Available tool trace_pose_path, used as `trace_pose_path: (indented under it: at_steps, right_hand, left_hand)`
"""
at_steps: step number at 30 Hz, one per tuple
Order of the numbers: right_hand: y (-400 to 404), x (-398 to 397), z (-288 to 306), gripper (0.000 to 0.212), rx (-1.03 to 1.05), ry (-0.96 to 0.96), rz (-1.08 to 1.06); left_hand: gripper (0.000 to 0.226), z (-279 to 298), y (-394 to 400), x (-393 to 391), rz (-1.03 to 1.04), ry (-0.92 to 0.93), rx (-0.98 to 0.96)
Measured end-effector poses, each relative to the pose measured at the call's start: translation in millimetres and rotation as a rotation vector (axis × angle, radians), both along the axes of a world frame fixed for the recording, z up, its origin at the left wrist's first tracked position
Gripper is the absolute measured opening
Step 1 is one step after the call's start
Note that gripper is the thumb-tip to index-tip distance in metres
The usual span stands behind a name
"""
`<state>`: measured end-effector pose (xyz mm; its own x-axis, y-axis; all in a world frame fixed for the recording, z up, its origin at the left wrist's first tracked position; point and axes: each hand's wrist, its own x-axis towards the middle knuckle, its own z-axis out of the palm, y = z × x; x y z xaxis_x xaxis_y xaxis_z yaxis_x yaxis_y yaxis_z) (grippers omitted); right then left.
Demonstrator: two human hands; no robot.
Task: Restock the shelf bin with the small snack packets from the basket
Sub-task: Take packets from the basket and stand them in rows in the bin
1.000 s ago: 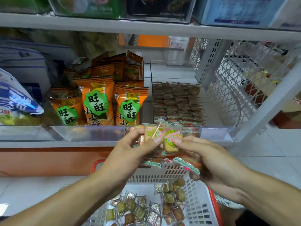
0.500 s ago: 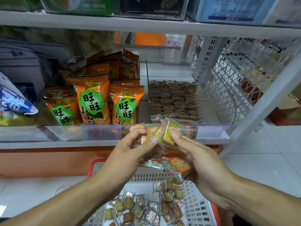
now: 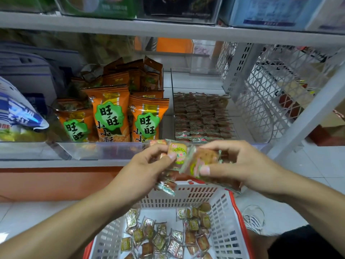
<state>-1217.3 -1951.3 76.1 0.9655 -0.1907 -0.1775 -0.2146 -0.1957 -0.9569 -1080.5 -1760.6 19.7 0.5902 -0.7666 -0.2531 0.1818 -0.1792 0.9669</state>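
While both hands pinch snack packets [image 3: 177, 154] just before the shelf lip, the right hand [image 3: 240, 165] sits nearer the bin [image 3: 201, 116], straight ahead and slightly right, left hand [image 3: 149, 169] trailing, above the basket [image 3: 222, 212].

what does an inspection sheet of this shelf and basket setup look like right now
surface: white shelf with a clear front lip, white tiled floor below.
job's things: clear shelf bin part filled with neat rows of small packets; white basket with a red rim on the floor, loose snack packets in it.
clutter: orange snack bags standing left of the bin; blue and white bag at far left.
grippers: left hand holds several packets; right hand pinches one packet beside them, in front of the shelf lip.
cables: nothing seen.
surroundings: white wire rack to the right; boxes on the shelf above; a shoe beside the basket.
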Motion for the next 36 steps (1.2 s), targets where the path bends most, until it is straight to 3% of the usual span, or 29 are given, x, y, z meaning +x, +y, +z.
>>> trace_pose_path:
  at_steps: [3, 9, 12, 16, 22, 28, 33, 36]
  right_hand:
    - [-8.8, -1.9, 3.1, 0.050, -0.352, 0.056, 0.139]
    - [-10.9, -1.4, -0.8, 0.084, -0.567, 0.238, 0.236]
    - [-10.2, -0.7, -2.0, 0.066, -0.600, 0.255, 0.292]
    - [-7.9, -1.2, -5.9, 0.046, -0.548, 0.259, 0.318]
    - [-7.3, -2.4, -15.9, 0.055, -0.376, 0.270, 0.319]
    - [-13.2, -0.9, -11.1, 0.041, -0.045, 0.180, 0.197]
    - [-11.9, 0.1, -4.1, 0.041, 0.275, 0.137, 0.064]
    - [-13.9, -0.5, -2.6, 0.056, 0.136, 0.188, 0.056]
  left_hand:
    - [0.021, 1.5, 2.2, -0.1, -0.110, -0.006, 0.035]
    - [0.020, 0.3, 4.0, -8.7, -0.275, -0.091, 0.131]
    - [0.022, 1.6, 2.3, -12.6, -0.311, -0.120, 0.154]
    - [0.029, 2.4, 0.9, -13.5, -0.328, -0.084, 0.165]
    - [0.032, 3.3, -0.4, -18.2, -0.295, 0.008, 0.139]
    - [0.055, 12.6, 5.5, -1.8, -0.278, 0.062, 0.042]
    - [0.027, 15.3, 8.8, 3.8, -0.240, 0.038, -0.043]
    - [0.017, 14.3, 7.3, -0.5, -0.211, 0.011, -0.045]
